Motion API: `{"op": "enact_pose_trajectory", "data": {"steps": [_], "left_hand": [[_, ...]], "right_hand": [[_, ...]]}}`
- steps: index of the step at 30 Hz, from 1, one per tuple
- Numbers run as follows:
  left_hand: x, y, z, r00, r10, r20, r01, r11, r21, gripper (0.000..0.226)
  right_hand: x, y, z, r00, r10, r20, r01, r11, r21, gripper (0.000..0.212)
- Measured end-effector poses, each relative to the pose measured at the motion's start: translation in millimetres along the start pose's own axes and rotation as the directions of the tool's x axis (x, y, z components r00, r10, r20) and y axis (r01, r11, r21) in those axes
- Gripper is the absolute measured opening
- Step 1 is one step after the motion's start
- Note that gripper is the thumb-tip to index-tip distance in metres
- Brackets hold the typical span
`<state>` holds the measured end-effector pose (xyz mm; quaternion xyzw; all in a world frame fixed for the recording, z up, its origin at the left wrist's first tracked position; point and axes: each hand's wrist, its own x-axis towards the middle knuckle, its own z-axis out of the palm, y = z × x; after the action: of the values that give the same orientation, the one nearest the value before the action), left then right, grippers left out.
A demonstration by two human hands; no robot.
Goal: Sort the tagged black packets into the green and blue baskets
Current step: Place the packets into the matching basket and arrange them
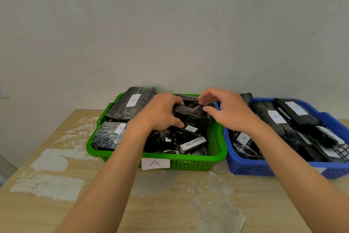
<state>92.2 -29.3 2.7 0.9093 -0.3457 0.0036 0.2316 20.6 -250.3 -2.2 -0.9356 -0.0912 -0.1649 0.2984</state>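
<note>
A green basket (pixel 188 163) with an "A" label on its front holds several black packets with white tags. A blue basket (pixel 245 166) stands to its right, also full of tagged black packets. My left hand (pixel 160 112) grips a black packet (pixel 190 117) in the green basket's back right part. My right hand (pixel 226 110) pinches the top edge of the same packet with its fingertips. A packet tagged "B" (pixel 191 129) lies just below that one. Two packets tagged "A" (pixel 132 102) lie at the green basket's left.
Both baskets stand on a wooden table (pixel 170 204) with white worn patches, pushed near a pale wall. One packet in the blue basket carries an "A" tag (pixel 244 137), beside my right wrist. A "COMPLETED" tag (pixel 192 143) shows in the green basket.
</note>
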Motion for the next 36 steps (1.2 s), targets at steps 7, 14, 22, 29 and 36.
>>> {"op": "enact_pose_trajectory", "data": {"steps": [7,14,22,29,36], "left_hand": [[-53,-45,-47,0.891,-0.341,-0.300,0.159,0.852,-0.498,0.033],[-47,-50,-29,0.865,-0.470,-0.176,0.085,0.482,-0.872,0.039],[-40,-53,-21,0.891,-0.427,-0.154,0.048,0.428,-0.903,0.042],[-36,-53,-16,0.890,-0.432,-0.146,0.054,0.418,-0.907,0.044],[-30,-39,-8,0.907,-0.405,-0.113,0.071,0.412,-0.908,0.048]], "right_hand": [[-1,-8,-3,0.981,-0.038,-0.193,0.068,0.986,0.154,0.018],[7,-31,36,0.786,-0.033,0.618,0.199,0.959,-0.202,0.041],[17,-31,61,0.723,0.029,0.690,0.405,0.792,-0.457,0.052],[13,-9,12,0.981,0.094,0.171,-0.118,0.983,0.138,0.029],[4,-2,-14,0.964,0.266,0.016,-0.230,0.802,0.551,0.024]]}}
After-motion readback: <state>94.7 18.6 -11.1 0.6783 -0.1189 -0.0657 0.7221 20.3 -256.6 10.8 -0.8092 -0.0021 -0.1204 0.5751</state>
